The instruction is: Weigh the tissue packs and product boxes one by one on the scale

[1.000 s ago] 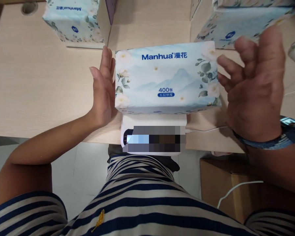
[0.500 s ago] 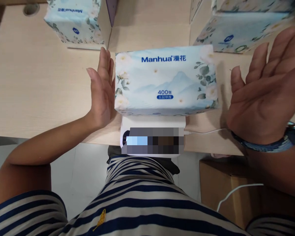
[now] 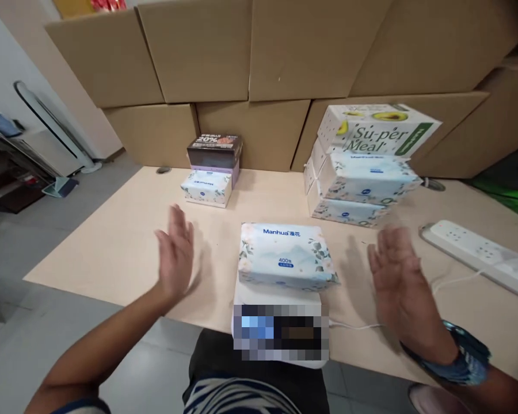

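Note:
A pale blue Manhua tissue pack [image 3: 285, 257] lies flat on a white scale [image 3: 280, 322] at the near edge of the wooden table [image 3: 125, 241]. My left hand [image 3: 175, 253] hovers left of the pack, fingers stretched out, holding nothing and clear of the pack. My right hand [image 3: 399, 282] hovers to the pack's right, also spread and empty. A blue band [image 3: 461, 356] sits on my right wrist.
A single tissue pack [image 3: 206, 188] lies far left under a dark box [image 3: 214, 150]. Stacked tissue packs [image 3: 362, 192] with a Super Meal box [image 3: 375, 129] stand far right. A white power strip [image 3: 475, 244] lies at right. Cardboard cartons [image 3: 250, 63] wall the back.
My head has lifted, so the view is now wider and further back. Both hands have moved outward, away from the pack's ends; the left hand no longer rests against it.

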`<state>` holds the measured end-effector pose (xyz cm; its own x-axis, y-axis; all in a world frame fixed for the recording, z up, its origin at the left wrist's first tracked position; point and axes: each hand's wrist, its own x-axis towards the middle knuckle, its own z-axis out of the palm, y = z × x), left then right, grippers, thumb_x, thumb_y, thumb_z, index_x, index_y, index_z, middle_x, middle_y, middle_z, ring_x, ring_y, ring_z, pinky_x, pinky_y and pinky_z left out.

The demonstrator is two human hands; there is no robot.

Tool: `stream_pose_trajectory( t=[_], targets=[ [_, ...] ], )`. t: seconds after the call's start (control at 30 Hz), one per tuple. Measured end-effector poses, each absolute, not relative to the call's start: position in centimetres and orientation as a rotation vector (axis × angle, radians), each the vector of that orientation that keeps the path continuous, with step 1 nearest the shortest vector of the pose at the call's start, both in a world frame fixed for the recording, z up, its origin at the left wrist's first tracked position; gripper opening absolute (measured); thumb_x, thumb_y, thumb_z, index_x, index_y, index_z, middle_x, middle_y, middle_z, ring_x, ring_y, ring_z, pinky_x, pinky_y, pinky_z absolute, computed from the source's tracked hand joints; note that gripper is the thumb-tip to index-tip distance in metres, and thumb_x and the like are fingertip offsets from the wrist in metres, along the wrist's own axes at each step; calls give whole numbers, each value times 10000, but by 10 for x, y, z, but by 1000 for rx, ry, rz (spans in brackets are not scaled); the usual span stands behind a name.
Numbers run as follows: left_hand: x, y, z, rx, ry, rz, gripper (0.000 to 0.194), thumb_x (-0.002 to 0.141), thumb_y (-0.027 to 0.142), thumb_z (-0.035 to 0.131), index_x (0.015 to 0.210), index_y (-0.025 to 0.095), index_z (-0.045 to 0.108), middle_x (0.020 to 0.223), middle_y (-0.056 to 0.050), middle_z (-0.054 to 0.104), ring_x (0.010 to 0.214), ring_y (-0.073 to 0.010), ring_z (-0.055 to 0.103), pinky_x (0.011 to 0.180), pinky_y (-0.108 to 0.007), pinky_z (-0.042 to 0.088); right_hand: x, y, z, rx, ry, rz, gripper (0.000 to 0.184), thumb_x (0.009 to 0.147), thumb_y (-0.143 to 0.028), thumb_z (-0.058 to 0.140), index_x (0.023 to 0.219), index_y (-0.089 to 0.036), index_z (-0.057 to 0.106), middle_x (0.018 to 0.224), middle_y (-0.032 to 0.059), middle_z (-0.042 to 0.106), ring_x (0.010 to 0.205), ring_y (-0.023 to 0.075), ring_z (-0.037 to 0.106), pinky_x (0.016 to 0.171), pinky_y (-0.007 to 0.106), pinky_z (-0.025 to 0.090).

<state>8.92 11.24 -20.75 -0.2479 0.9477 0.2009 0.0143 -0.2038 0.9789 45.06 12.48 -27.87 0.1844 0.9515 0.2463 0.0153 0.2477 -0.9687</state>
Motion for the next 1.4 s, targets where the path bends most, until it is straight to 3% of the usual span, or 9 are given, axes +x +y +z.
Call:
stream_pose_trajectory(
  t=[0.1,0.2,0.33,0.43,0.53,0.7,0.97,1.27,1.4],
  targets=[
    [110,86,-236,1398,1016,1101,788,1037,826,210,1756,523,97,1886,134,-55,1775,-249,-98,1477,-527,19,419,110,-268,-1001,-1380,1106,769,1031,-796,284,1735,-487,283,1832,-69,281,1746,242,222,1449,596,210],
    [121,92,-238,1579,846,1032,775,1089,740,238,1777,460,20,1901,73,42,1791,-248,17,1496,-466,65,386,119,-234,-855,-1634,1072,888,1021,-825,121,1791,-383,112,1827,-26,306,1757,248,179,1453,577,241],
    [96,161,-199,1736,968,1447,946,995,897,142,1707,329,399,1795,-38,434,1729,-269,328,1457,-421,289,334,182,-178,-694,-1751,747,876,1024,-809,50,1793,-390,59,1860,-57,194,1771,219,72,1474,524,183],
    [63,224,-178,1750,1191,1760,1116,881,1014,91,1583,273,541,1653,-112,599,1662,-284,454,1389,-422,405,282,243,-152,-695,-1865,465,923,1056,-785,226,1796,-304,-42,1884,30,49,1776,247,55,1468,550,161],
    [29,265,-185,1719,1383,1908,1127,874,1021,113,1501,216,592,1592,-172,626,1624,-316,480,1385,-464,381,234,285,-148,-894,-2219,72,935,1062,-584,529,1789,-163,120,1866,185,76,1770,333,90,1429,592,265],
    [-13,286,-227,1665,1717,1768,491,1078,552,618,1387,173,667,1428,-139,696,1316,-277,690,1162,-541,581,197,307,-163,-1038,-2538,-185,648,1036,-233,578,1655,-79,463,1752,250,395,1671,346,389,1331,501,444],
    [-27,293,-245,1715,2022,1343,378,1064,434,685,1339,175,687,1366,-117,711,1203,-235,720,1056,-467,643,201,306,-156,-1144,-2582,-262,649,1079,-355,503,1663,-82,432,1660,271,501,1532,397,497,1191,554,503],
    [-23,290,-244,1811,2164,1280,384,1058,429,694,1344,172,685,1379,-118,706,1231,-246,713,1075,-484,635,208,308,-164,-1106,-2572,-315,664,1086,-381,462,1655,-41,429,1634,282,510,1496,405,481,1158,533,502],
    [-25,293,-243,1865,2137,1330,381,1062,449,683,1327,176,692,1360,-112,715,1227,-243,712,1092,-491,622,217,308,-161,-1067,-2548,-315,717,1066,-474,527,1686,-131,420,1702,222,467,1533,382,470,1185,531,507]
  ],
)
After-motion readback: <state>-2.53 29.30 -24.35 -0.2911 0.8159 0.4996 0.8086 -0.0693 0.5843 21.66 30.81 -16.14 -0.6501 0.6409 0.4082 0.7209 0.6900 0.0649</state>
